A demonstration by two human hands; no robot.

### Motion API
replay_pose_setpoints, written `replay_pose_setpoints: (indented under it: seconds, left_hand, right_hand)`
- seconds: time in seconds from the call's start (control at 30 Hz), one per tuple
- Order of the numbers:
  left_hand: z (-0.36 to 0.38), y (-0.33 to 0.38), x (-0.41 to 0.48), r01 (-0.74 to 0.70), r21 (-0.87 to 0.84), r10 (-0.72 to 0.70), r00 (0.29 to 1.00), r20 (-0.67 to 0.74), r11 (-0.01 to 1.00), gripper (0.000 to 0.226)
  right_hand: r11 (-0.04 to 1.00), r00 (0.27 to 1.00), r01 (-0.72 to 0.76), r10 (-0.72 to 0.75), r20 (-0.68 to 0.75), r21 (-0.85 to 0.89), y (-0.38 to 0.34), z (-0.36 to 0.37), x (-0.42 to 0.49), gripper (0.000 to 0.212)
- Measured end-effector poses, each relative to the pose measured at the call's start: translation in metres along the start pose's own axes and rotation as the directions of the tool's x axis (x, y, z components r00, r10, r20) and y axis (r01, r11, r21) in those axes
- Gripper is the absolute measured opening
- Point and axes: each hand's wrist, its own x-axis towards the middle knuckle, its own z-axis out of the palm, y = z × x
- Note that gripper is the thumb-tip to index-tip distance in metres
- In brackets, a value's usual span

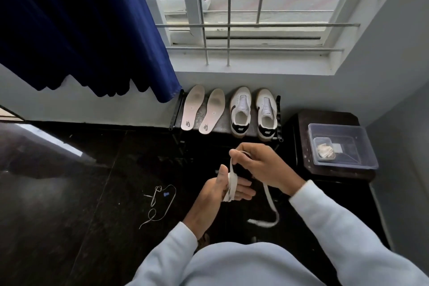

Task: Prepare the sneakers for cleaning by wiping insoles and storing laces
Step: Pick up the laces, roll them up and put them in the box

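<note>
The lace point(232, 182) I am working on is flat, white and fairly wide. Several turns of it sit wound round the straight, outstretched fingers of my left hand point(222, 189), whose thumb stands up beside the wraps. My right hand point(257, 165) is just above, its thumb and curled fingertips pinching the lace where it rises off the coil. From there the loose tail hangs down below my right wrist and curls at its end over the dark floor.

A second lace point(153, 198), thinner-looking, lies in loose loops on the floor well to my left.

Ahead, on the black rack point(176, 114) under the window, the two off-white insoles point(192, 109) lie side by side, each with a swoosh and "NIKE" printed at the heel. Beside them stand the white sneakers point(241, 111) with no laces in them, with black heel tabs reading "NIKE" and a black swoosh on one side.

To the right, a clear plastic box point(366, 146) holds a smaller tub point(323, 148); I cannot tell its contents
</note>
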Motion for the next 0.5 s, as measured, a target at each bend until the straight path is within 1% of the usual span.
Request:
replay_pose_setpoints:
  seconds: [0.07,0.13,0.17,0.27,0.33,0.4,0.43,0.5]
  left_hand:
    - [0.002,0.007,-0.001,0.008,-0.119,-0.006,1.000,0.022,0.993,0.082]
    - [-0.001,0.011,-0.002,-0.038,-0.205,0.036,0.999,-0.011,0.978,0.085]
    - [-0.002,0.011,-0.003,-0.070,-0.224,0.062,0.997,-0.041,0.972,0.085]
    - [-0.007,0.006,0.000,-0.120,-0.194,0.096,0.987,-0.127,0.974,0.081]
    - [-0.009,0.000,0.002,-0.102,-0.140,0.080,0.985,-0.152,0.985,0.079]
    - [-0.011,-0.006,0.001,-0.061,-0.098,0.048,0.990,-0.136,0.993,0.076]
    - [-0.010,-0.009,-0.001,-0.041,-0.069,0.032,0.992,-0.120,0.997,0.074]
    - [-0.009,-0.013,-0.006,-0.004,-0.028,0.002,0.996,-0.084,1.000,0.076]
  right_hand:
    - [0.995,0.995,-0.083,0.086,0.049,-0.048,0.023,0.008,0.008,0.022]
    - [0.987,0.984,-0.092,0.110,0.137,-0.129,0.043,0.024,-0.001,0.012]
    - [0.986,0.978,-0.089,0.114,0.174,-0.142,0.048,0.032,-0.012,0.015]
    - [0.992,0.966,-0.063,0.087,0.242,-0.108,0.033,0.048,-0.048,0.030]
    - [0.995,0.959,0.003,0.025,0.283,-0.097,0.017,0.047,-0.062,0.031]
    - [0.996,0.963,0.056,-0.035,0.268,-0.070,0.005,0.037,-0.061,0.029]
    - [0.994,0.970,0.083,-0.064,0.235,-0.069,-0.002,0.029,-0.056,0.028]
    - [0.994,0.986,0.091,-0.080,0.145,-0.067,-0.011,0.016,-0.041,0.028]
